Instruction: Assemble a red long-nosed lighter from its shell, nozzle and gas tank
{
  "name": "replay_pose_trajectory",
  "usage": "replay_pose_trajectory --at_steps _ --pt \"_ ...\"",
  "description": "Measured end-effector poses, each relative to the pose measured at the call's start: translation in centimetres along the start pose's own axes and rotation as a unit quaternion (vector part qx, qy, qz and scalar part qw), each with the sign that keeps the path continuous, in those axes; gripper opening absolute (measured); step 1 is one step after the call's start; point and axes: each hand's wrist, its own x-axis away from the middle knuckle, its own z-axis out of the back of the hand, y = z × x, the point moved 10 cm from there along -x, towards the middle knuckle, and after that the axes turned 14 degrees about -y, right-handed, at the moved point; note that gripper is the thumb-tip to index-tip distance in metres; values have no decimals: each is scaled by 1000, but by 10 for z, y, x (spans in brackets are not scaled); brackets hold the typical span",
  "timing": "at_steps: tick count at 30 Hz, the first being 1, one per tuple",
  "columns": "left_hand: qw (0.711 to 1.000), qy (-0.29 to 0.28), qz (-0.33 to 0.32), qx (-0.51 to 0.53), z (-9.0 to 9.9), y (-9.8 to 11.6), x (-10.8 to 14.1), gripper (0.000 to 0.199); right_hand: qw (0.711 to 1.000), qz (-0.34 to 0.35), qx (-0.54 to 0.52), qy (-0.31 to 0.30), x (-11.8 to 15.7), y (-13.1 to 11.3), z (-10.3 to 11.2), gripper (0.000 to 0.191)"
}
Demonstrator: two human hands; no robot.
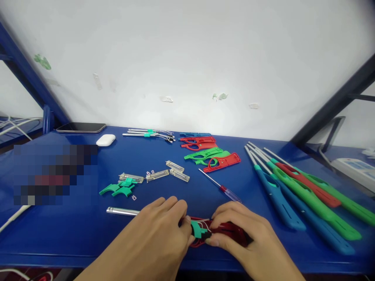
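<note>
Near the table's front edge, both my hands grip a partly assembled lighter with a red handle shell [233,231]. My left hand [164,224] closes over the middle of it, and the silver metal tube [121,211] sticks out to the left from under that hand. Between my hands a green trigger [199,230] sits in the shell, with thin pale wires beside it. My right hand [243,228] pinches the lighter just right of the trigger, thumb below and fingers above. Part of the shell's inside is hidden by my fingers.
Clear fuel tanks [158,175] and loose green triggers [121,188] lie left of centre. A screwdriver [224,189] lies beyond my right hand. Open shell halves [224,162] and metal tubes with wires [146,134] are farther back. Several assembled lighters [310,191] fill the right side.
</note>
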Motion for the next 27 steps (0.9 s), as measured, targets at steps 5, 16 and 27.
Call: replay_pose_trajectory --at_steps 5,16,27 --pt "1000 25 13 -14 3 -2 4 26 999 -41 -12 -12 -4 1 -2 15" --pt "999 40 11 2 0 -1 1 21 997 -20 -57 -52 -3 5 -4 13" --pt "1000 -6 23 13 1 0 0 28 997 -32 -43 -51 -4 6 -8 14"
